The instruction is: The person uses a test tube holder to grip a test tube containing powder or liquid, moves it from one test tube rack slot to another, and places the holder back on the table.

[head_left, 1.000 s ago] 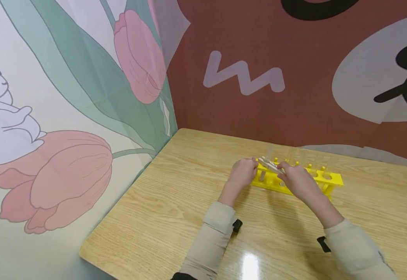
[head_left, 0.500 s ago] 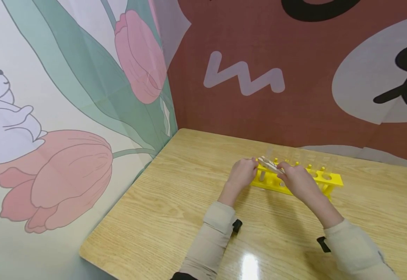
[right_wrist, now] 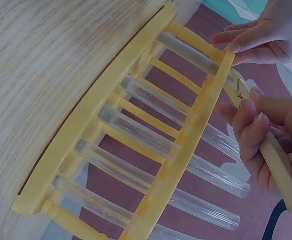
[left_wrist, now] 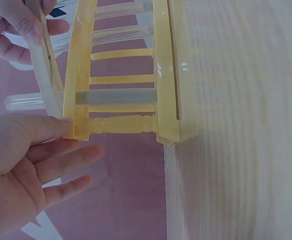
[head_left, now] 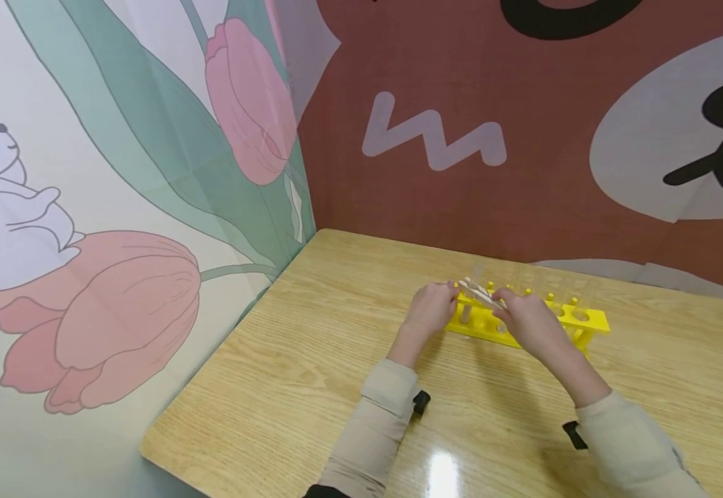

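Observation:
My left hand [head_left: 433,308] pinches the left end of the yellow test tube rack [left_wrist: 167,75] between thumb and index finger, its other fingers spread below the top plate. With my right hand [right_wrist: 271,125] I grip a wooden test tube clamp [right_wrist: 281,167] that has a small metal spring. The clamp's far end lies at the upper part of the leftmost test tube [left_wrist: 118,96], just above the rack's top plate. That tube stands in the rack and holds something greyish. Whether the clamp's jaws press on the glass cannot be told.
Several clear test tubes [right_wrist: 136,125] stand in the rack's other holes, their tops rising above it. Yellow pegs line its rear side. The rack stands on a wood-grain table [head_left: 312,346], with a brown printed wall cloth [head_left: 430,207] behind and a floral one [head_left: 137,297] at left.

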A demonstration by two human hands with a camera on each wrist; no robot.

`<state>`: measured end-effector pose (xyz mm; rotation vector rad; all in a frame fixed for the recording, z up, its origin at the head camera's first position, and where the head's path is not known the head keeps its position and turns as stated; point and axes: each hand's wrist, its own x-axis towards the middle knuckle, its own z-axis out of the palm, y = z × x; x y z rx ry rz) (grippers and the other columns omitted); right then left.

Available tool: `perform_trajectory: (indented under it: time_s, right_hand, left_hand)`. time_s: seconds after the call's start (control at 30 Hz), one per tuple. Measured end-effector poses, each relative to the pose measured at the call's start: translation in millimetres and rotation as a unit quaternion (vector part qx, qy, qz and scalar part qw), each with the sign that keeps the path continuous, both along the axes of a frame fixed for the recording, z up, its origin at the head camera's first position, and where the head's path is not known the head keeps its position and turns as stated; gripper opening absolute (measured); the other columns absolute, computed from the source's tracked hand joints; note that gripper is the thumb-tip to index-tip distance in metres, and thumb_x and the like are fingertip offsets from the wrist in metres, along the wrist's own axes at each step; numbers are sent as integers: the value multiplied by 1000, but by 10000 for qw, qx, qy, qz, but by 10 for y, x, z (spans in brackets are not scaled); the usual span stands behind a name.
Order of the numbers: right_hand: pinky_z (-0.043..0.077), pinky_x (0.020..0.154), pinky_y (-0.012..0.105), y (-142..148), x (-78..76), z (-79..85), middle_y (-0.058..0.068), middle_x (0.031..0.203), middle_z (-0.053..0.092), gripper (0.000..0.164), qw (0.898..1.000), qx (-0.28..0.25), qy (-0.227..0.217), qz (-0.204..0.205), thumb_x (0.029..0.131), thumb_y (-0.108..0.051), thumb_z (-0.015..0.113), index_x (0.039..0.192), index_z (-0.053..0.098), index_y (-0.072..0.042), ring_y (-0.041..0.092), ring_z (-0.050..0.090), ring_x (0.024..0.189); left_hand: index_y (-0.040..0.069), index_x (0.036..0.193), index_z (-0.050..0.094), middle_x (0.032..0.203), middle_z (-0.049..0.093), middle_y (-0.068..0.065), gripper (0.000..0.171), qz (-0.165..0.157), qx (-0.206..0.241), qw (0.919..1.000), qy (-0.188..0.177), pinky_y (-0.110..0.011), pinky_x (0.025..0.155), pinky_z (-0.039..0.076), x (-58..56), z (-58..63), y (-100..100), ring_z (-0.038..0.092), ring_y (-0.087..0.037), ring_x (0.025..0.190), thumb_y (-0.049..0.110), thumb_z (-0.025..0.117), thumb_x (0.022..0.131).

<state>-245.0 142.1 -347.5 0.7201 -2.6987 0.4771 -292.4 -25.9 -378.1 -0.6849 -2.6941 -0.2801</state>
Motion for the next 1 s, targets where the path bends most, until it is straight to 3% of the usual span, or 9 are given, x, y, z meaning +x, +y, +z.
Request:
perform_trajectory:
  time_s: [0.2, 0.7, 1.0]
  right_hand:
    - [31, 37, 25, -2, 2, 0, 2, 55, 49, 22, 10000, 22, -2, 7, 80, -3, 64, 98, 55, 7, 11, 36, 40]
    - [31, 37, 24, 6, -5, -9, 0, 53, 48, 23, 10000, 14, 13, 20, 81, -4, 63, 99, 55, 7, 11, 35, 39]
    - [30, 36, 24, 4, -15, -13, 0, 52, 46, 22, 10000, -36, 29, 4, 80, -3, 64, 98, 55, 7, 10, 34, 38]
  left_hand:
    - [12, 80, 67, 88, 65, 0, 13, -1, -16, 10000, -98, -19, 50, 38, -4, 7, 0, 47, -8, 57, 15, 57, 88]
    - [12, 77, 66, 77, 63, 1, 17, -2, 65, 9999, -130, -18, 50, 38, -2, 8, -1, 46, -7, 56, 14, 55, 89]
    - [12, 82, 68, 83, 65, 1, 15, 19, 40, 10000, -69, -19, 52, 40, -3, -1, -4, 50, -8, 59, 16, 56, 88]
